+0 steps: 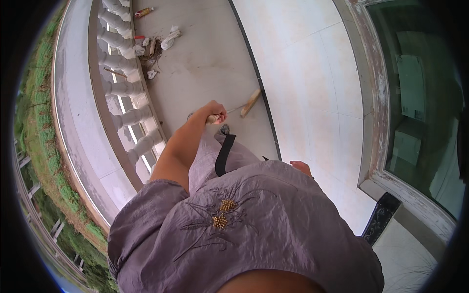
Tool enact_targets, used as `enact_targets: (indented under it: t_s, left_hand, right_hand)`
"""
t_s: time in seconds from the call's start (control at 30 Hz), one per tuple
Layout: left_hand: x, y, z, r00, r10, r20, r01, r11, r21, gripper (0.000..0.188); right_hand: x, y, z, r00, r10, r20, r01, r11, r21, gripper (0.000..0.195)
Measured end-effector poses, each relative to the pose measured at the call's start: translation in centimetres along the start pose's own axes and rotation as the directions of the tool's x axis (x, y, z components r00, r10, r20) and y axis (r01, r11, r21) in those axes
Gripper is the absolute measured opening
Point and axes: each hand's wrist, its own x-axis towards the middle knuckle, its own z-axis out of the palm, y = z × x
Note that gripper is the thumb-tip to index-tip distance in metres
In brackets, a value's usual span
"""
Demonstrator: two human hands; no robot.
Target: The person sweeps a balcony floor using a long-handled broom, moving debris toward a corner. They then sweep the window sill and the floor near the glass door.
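Note:
My left hand grips the pale handle end of a broom. The thin handle runs right from the fist to the broom's wooden-coloured head, which rests on the grey floor near a dark border strip. Past the right side of my shirt, part of my right hand shows at hip height. No object is visible in it, and its remaining fingers are hidden. One patterned shoe is below the left hand.
Along the balustrade lies a heap of litter with a crumpled white plastic bag. A bottle lies farther off. White wall tiles and a worn-framed window stand on the right.

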Motion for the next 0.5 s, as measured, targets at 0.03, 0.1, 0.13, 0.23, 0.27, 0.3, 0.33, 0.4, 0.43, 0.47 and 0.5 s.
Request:
enact_targets:
  t_s: [0.03, 0.1, 0.13, 0.23, 0.27, 0.3, 0.33, 0.4, 0.43, 0.47, 0.5]
  left_hand:
    - [0.0, 1.8, -2.9, 0.998, -0.028, 0.057, 0.038, 0.985, -0.171, 0.014]
    - [-0.3, 4.7, -8.9, 0.996, 0.010, 0.084, 0.019, 0.941, -0.339, 0.015]
    - [-1.6, 6.2, -9.5, 0.991, 0.092, -0.093, -0.110, 0.972, -0.208, 0.016]
    - [-5.7, 10.6, -11.9, 0.846, 0.281, -0.454, -0.261, 0.959, 0.107, 0.017]
    - [-5.7, 10.8, -13.9, 0.817, 0.331, -0.472, -0.304, 0.943, 0.135, 0.017]
    - [-5.8, 11.6, -15.4, 0.786, 0.391, -0.479, -0.348, 0.920, 0.179, 0.016]
    - [-6.4, 11.3, -16.9, 0.772, 0.382, -0.508, -0.380, 0.918, 0.111, 0.017]
    - [-8.5, 11.4, -16.7, 0.798, 0.356, -0.486, -0.387, 0.921, 0.040, 0.015]
    - [-10.1, 10.7, -16.3, 0.829, 0.327, -0.453, -0.366, 0.931, 0.002, 0.012]
    - [-11.0, 9.2, -16.0, 0.873, 0.287, -0.395, -0.346, 0.934, -0.088, 0.013]
    - [-11.8, 7.9, -15.6, 0.911, 0.250, -0.329, -0.318, 0.932, -0.172, 0.013]
  right_hand:
    - [-0.1, 0.5, 0.2, 1.000, 0.012, 0.003, -0.012, 0.999, 0.033, 0.031]
    - [1.2, 2.0, 0.0, 0.999, 0.032, 0.026, -0.034, 0.997, 0.075, 0.031]
    - [0.9, 1.9, 0.5, 0.999, -0.029, 0.026, 0.028, 0.999, 0.043, 0.033]
    - [1.1, -1.1, 2.0, 1.000, -0.005, 0.026, 0.006, 0.999, -0.047, 0.033]
    - [1.2, -2.3, 2.6, 1.000, 0.018, 0.013, -0.018, 1.000, -0.016, 0.034]
    - [1.1, -3.4, 3.7, 0.998, 0.059, -0.032, -0.055, 0.989, 0.135, 0.034]
    - [1.6, -4.8, 4.5, 0.992, 0.110, -0.054, -0.092, 0.961, 0.261, 0.034]
    - [2.1, -6.3, 6.8, 0.990, 0.134, -0.034, -0.118, 0.947, 0.299, 0.033]
    - [2.4, -7.1, 7.8, 0.989, 0.147, -0.017, -0.135, 0.942, 0.308, 0.033]
    - [3.0, -7.9, 8.8, 0.987, 0.160, 0.011, -0.155, 0.935, 0.318, 0.032]
    - [3.5, -8.7, 9.6, 0.991, 0.133, 0.020, -0.133, 0.944, 0.304, 0.031]
